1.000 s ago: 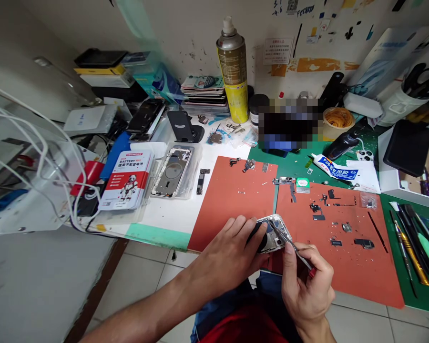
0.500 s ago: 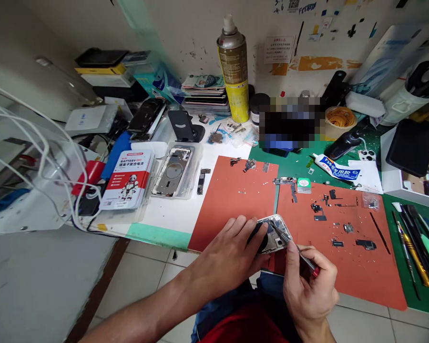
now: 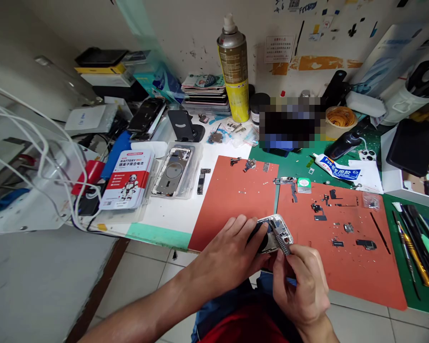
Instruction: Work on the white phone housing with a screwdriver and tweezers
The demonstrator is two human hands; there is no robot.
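My left hand lies over an opened phone housing, its fingers wrapped across the left part and its thumb along the near edge. The housing has a pale metal rim and bare inner parts, with a camera opening at its right end. In my right hand is a slim metal tool with a ridged grip. It slants across the right end of the housing, its tip near the far rim; whether the tip touches anything inside is too small to tell. My right palm and fingers hide the tool's rear end.
Small phone parts lie scattered on the orange mat. Another phone back lies in a clear tray to the left, by a battery box. A spray can stands behind; tweezers and brushes lie far right.
My right hand has shifted slightly left and turned, bringing the tool to a steeper angle over the housing. The tool's red rear end has gone out of sight. My left hand stays put.
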